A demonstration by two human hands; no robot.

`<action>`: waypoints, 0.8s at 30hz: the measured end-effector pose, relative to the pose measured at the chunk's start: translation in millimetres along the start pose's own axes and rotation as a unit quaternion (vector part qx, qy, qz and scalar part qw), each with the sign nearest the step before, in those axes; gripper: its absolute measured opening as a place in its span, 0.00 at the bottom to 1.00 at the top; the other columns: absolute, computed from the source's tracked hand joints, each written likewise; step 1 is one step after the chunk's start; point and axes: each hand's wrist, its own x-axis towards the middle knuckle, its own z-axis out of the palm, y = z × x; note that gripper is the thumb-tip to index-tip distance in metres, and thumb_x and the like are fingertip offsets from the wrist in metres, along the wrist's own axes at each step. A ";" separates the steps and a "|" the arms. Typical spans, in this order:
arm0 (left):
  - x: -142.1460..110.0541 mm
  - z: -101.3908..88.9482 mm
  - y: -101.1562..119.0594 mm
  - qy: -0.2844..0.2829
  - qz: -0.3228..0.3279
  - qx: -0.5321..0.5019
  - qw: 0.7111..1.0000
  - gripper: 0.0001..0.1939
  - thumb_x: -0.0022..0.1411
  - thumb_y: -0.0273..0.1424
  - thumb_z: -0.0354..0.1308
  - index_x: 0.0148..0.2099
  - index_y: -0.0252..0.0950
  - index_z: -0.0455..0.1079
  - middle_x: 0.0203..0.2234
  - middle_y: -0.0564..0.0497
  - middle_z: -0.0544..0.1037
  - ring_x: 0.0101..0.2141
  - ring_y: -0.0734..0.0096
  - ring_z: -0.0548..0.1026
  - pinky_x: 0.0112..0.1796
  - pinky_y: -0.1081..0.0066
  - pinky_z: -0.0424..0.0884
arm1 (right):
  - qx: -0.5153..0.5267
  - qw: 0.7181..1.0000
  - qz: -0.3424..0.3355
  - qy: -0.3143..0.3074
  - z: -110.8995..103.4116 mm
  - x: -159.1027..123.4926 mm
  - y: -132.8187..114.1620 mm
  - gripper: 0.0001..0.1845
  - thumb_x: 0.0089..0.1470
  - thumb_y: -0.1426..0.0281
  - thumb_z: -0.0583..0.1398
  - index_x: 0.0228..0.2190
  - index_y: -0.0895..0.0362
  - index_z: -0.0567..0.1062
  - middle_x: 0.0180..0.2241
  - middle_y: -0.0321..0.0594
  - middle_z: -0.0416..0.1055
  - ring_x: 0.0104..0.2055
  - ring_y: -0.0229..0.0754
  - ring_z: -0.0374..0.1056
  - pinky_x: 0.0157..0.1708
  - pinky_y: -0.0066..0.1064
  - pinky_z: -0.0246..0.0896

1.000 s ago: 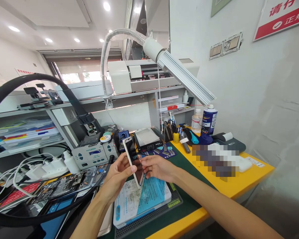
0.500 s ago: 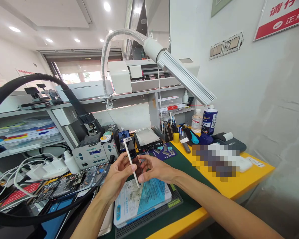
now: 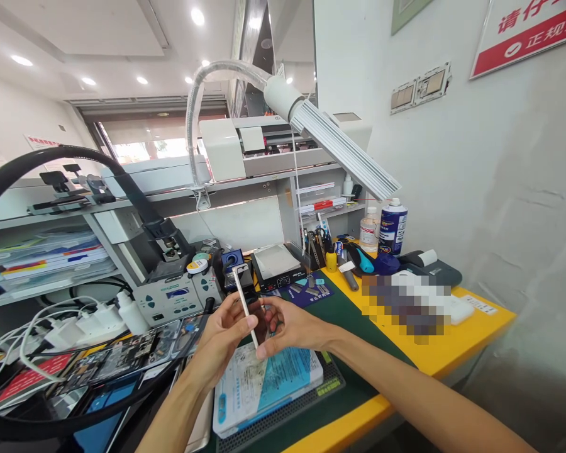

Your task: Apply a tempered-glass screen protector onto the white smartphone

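Note:
A slim smartphone (image 3: 243,296) with a pale gold edge stands almost upright between both hands, turned edge-on to me. My left hand (image 3: 221,335) grips its left side with thumb and fingers closed on it. My right hand (image 3: 295,325) pinches its lower right side, thumb at the bottom. Both hands hover over a white and blue work pad (image 3: 266,385) lying on the dark green mat (image 3: 358,365).
A soldering station (image 3: 174,296) and a small heating plate (image 3: 277,264) stand behind the hands. A white lamp (image 3: 339,151) on a flexible arm hangs overhead. Bottles (image 3: 393,225) and tools sit at the back right on the yellow table (image 3: 462,340). Cables and phone parts crowd the left.
The phone has turned from showing its dark screen to standing edge-on. Both hands kept their hold and barely shifted.

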 end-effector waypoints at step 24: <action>0.4 0.3 0.9 0.004 0.000 0.002 1.000 0.24 0.54 0.31 0.71 0.53 0.41 0.74 0.51 0.44 0.80 0.55 0.50 0.74 0.53 0.57 0.72 | -0.034 0.999 0.002 0.013 -0.1 -0.6 0.4 0.56 0.25 0.63 0.80 0.57 0.52 0.67 0.36 0.33 0.63 0.37 0.37 0.61 0.35 0.28 0.59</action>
